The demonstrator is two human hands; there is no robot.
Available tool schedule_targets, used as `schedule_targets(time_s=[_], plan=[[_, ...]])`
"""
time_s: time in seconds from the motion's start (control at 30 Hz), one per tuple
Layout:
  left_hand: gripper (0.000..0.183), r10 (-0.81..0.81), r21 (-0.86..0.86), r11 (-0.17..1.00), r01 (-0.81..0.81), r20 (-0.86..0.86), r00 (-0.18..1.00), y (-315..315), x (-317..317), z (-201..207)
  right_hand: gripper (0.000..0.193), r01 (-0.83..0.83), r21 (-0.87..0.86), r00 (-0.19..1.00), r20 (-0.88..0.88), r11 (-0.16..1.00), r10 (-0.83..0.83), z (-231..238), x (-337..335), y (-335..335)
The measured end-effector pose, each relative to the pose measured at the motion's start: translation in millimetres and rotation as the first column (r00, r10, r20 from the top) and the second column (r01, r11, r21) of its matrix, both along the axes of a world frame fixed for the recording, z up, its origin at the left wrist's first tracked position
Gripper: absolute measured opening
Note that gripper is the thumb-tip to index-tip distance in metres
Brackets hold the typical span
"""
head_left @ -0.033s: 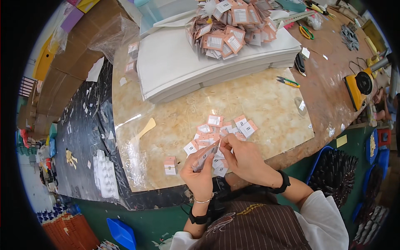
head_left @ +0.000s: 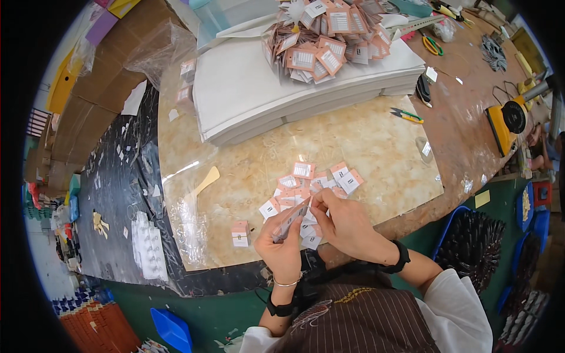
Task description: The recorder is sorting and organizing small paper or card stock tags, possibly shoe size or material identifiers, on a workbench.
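Note:
My left hand (head_left: 278, 253) is closed around a small stack of pink and white card tags (head_left: 291, 225), held tilted with the edges upward. Against the far end of that stack, my right hand (head_left: 347, 228) has its thumb and forefinger pinched together; what lies between those fingertips is hidden. Beneath and beyond both hands, loose pink and white tags (head_left: 303, 170) are spread over the marbled board (head_left: 247, 159). To the left of my left hand lies a separate tag bundle (head_left: 240, 234) with a thin band across it.
A thick stack of white sheets (head_left: 235, 88) stands behind, bearing a large heap of tags (head_left: 329, 56). Thread snips (head_left: 407, 115) lie at the right, a cream-coloured spatula-like piece (head_left: 208, 177) at the left. Blue bins with dark items (head_left: 471, 244) stand below the table's right edge.

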State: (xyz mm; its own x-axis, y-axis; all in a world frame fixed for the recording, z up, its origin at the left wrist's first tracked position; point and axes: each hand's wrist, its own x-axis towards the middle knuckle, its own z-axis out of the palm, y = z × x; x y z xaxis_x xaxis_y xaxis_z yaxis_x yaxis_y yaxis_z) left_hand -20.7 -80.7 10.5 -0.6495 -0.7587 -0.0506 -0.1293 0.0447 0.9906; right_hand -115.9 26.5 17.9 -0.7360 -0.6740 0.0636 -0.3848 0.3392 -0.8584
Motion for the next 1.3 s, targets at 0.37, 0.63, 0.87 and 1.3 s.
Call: schedule_targets(time_s=[0.37,0.63,0.87,1.3], plan=[[0.016,-0.002,-0.203,0.979,0.004,0.014,1.0,1,-1,-2,0.01,0.005,0.035,1.0,0.014,0.999,-0.006,1,-1,1],[0.019,-0.095,-0.323,0.941,0.097,0.023,0.995,0,-3,-7,0.015,0.058,-0.258,0.934,0.356,0.964,0.039,-7,-8,1],[0.02,-0.197,-0.3,0.928,0.22,0.106,0.975,-18,6,-13,0.014,0.036,-0.325,0.554,0.793,0.945,0.252,-24,-25,6],[0.025,-0.282,0.438,0.881,0.18,0.179,0.942,-43,3,-47,0.008,0.41,-0.113,0.907,0.15,0.905,-0.393,-51,-91,56]])
